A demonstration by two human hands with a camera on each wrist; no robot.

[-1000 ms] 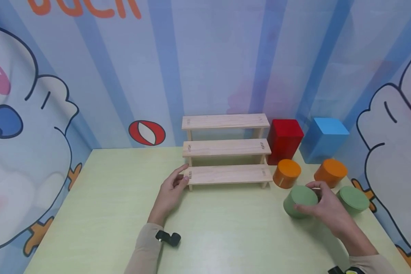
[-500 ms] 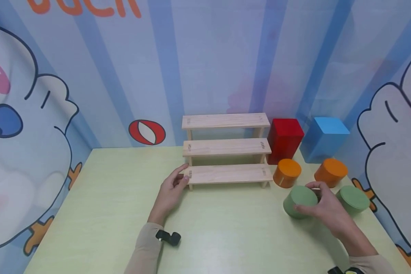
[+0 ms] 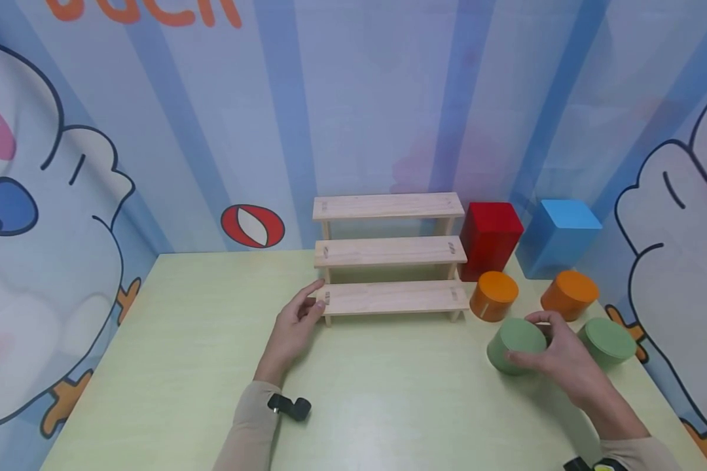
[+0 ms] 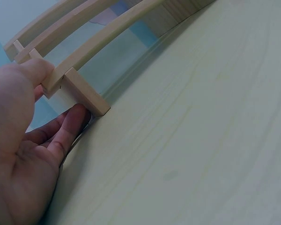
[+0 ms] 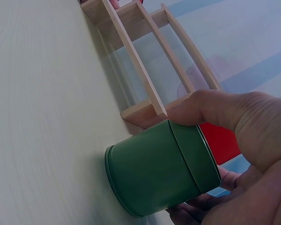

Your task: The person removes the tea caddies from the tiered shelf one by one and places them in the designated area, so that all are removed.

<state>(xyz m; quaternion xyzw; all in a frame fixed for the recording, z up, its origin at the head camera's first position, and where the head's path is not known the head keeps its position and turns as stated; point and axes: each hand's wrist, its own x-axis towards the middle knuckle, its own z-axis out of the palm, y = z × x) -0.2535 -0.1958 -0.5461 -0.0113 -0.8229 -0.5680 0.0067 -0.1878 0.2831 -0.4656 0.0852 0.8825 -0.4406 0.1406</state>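
A three-tier wooden shelf stands at the back of the table. My left hand holds its left end: in the left wrist view the thumb lies against the lowest board and the fingers curl by the front leg. My right hand grips a green round tin around its lid, thumb on one side and fingers on the other. In the right wrist view this tin is upright, its base at the tabletop. A second green tin stands just behind the right hand.
Two orange round tins stand behind the green ones. A red box and a blue box stand at the back right, beside the shelf. Printed curtain walls close off the table's back and sides.
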